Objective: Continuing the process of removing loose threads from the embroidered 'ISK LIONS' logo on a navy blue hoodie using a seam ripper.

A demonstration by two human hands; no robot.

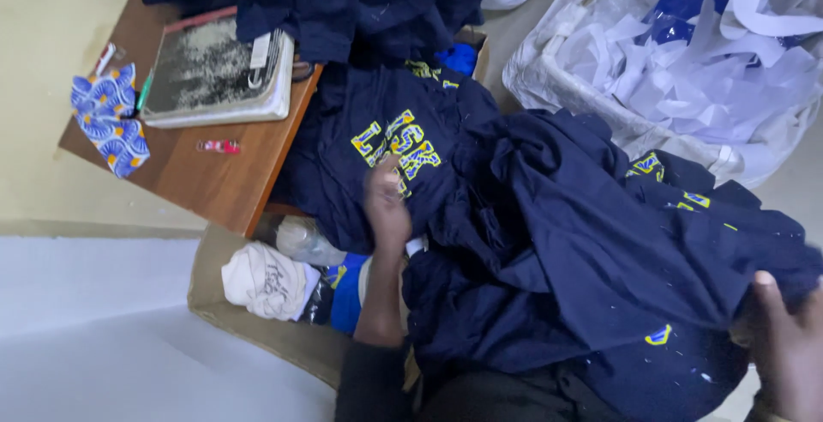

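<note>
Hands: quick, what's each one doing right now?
Left hand: resting on the navy shirt near its yellow lettering; grip cannot be told.
Right hand: closed on the same shirt's edge.

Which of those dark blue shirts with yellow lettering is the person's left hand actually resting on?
The left hand rests on the navy shirt beside the wooden table, its big yellow letters fully showing; the others show only scraps of yellow.

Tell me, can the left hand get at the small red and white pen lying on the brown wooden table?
Probably yes: the left hand rests on navy fabric near the table, with bare wood before the pen.
</note>
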